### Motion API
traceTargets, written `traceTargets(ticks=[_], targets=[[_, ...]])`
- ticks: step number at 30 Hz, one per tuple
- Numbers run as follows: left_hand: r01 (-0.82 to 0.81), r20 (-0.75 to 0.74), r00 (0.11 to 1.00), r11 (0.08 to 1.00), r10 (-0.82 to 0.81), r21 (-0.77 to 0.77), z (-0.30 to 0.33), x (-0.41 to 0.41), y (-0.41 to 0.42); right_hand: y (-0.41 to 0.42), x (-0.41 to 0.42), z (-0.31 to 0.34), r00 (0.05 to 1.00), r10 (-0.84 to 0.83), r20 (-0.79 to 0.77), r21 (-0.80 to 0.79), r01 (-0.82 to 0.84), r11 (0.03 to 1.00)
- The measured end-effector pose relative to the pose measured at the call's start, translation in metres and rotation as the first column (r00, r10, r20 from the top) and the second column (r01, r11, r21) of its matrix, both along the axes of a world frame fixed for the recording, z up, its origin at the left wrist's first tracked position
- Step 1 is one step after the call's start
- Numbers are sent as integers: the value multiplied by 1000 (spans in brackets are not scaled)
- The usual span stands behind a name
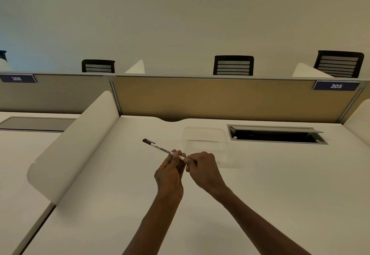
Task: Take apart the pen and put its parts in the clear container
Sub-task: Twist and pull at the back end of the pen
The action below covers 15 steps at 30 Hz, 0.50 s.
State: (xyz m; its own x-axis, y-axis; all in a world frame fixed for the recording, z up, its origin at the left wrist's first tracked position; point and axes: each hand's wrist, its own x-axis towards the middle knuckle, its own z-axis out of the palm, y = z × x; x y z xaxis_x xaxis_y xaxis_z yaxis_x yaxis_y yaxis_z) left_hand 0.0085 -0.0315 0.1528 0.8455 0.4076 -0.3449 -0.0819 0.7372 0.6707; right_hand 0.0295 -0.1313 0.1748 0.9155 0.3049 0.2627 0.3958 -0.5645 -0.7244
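Container (204,137) sits beyond pen (160,148), beside cable hatch (277,134).

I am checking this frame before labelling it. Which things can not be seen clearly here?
- Head view: the near end of the pen is hidden by the left hand and right hand.
- Pen lettering: too small.
- Clear container: too faint to see its contents.

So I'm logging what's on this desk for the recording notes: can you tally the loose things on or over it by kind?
Pens: 1, the pen, cap on, held over the desk by the left hand and right hand
Clear containers: 1, the clear container, nothing visible inside
Total: 2
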Motion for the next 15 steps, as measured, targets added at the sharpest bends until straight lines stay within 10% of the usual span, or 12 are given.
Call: traceTargets(ticks=[5, 15], targets=[[30, 15, 999, 999, -29, -28, 2, 0, 3, 1, 0, -1, 995, 15, 98, -138, -1, 990], [48, 34, 998, 999, -48, 10, 1, -3, 3, -10, 11, 8, 807, 86, -585, 366, 168, 915]])
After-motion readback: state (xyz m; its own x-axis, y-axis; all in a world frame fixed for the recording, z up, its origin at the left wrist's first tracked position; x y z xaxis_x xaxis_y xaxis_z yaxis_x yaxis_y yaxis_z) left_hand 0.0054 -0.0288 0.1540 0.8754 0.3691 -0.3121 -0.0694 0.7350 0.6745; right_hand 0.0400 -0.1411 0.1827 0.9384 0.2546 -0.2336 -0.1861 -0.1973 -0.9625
